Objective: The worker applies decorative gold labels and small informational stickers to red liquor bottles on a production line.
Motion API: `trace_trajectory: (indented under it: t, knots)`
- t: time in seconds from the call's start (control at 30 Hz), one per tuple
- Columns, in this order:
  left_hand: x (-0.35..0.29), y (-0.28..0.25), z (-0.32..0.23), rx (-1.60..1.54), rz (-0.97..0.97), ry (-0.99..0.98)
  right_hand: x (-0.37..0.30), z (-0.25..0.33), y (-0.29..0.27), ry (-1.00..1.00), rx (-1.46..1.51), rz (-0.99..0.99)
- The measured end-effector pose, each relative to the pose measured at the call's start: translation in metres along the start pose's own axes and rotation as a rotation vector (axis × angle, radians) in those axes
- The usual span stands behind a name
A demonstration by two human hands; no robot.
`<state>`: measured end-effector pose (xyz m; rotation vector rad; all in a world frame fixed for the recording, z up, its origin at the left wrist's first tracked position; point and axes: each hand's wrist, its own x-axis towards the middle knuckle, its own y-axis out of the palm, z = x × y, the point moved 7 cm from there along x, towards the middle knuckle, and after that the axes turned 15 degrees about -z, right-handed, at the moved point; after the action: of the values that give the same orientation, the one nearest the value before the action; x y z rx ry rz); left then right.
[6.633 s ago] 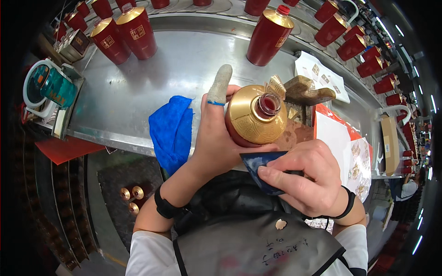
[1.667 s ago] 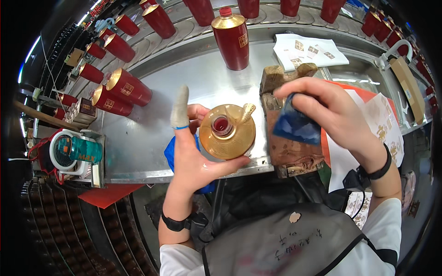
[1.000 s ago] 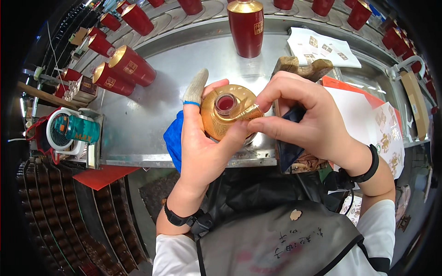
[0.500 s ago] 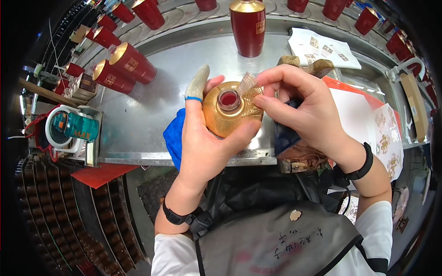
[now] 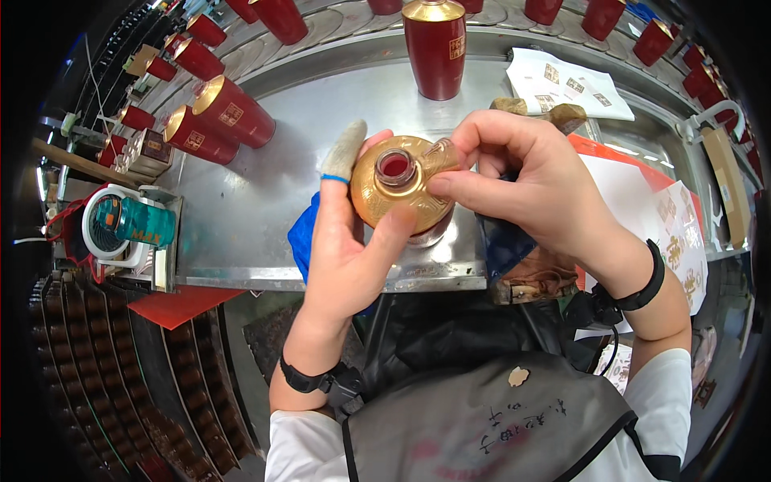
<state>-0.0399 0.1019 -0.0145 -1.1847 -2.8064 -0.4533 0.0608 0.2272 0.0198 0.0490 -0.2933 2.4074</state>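
My left hand [image 5: 341,249] is wrapped round a bottle with a gold patterned shoulder [image 5: 426,207]; its open glass neck tilts up toward me, and most of the body is hidden. A pale knit finger cover [image 5: 343,150] with a blue edge sits on one left finger. My right hand [image 5: 546,181] pinches a small clear strip [image 5: 441,155] against the gold shoulder, right of the neck. Behind my hands stands a dark red bottle [image 5: 435,60] with a gold top. Two more red bottles, a larger one [image 5: 234,114] and its neighbour [image 5: 195,138], rest at the left.
Several red bottles ride a curved conveyor [image 5: 337,36] along the back. A white sheet of gold labels [image 5: 554,80] and wooden pieces [image 5: 566,118] lie right. White paper [image 5: 614,201] overlaps an orange sheet [image 5: 594,147]. A blue cloth [image 5: 301,233] and teal-fronted fan [image 5: 136,221] are left.
The bottle in my left hand has tipped and shifted slightly left. The clear strip, raised beside the neck before, now lies lower against the gold shoulder. Conveyor bottles have moved right.
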Motion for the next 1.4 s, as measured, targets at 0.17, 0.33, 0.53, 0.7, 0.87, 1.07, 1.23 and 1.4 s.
trace_trajectory:
  t: [0.17, 0.33, 0.53, 0.7, 0.87, 1.07, 1.23, 1.4]
  knots:
    - [-0.002, 0.004, 0.0, -0.047, -0.026, -0.107, -0.003, 0.006, 0.006, 0.054, 0.058, 0.023]
    - [-0.002, 0.005, 0.0, -0.082, -0.001, -0.156, -0.004, 0.004, 0.003, 0.024, 0.024, 0.006]
    - [-0.002, 0.005, -0.001, -0.068, -0.006, -0.141, -0.004, 0.004, 0.004, 0.004, 0.011, 0.005]
    - [-0.001, 0.006, 0.001, -0.068, 0.01, -0.139, -0.003, 0.001, 0.005, 0.015, 0.04, 0.008]
    - [0.0, -0.003, 0.01, -0.101, -0.033, -0.158, -0.01, 0.009, 0.004, -0.07, -0.069, -0.005]
    - [-0.003, 0.0, 0.009, -0.127, -0.025, -0.091, -0.019, 0.015, 0.012, -0.026, -0.138, -0.012]
    - [0.0, -0.004, 0.012, -0.242, -0.019, -0.124, -0.023, 0.024, 0.024, 0.152, 0.17, 0.006]
    - [0.0, -0.005, 0.015, -0.242, -0.05, -0.134, -0.025, 0.022, 0.023, 0.243, 0.224, -0.046]
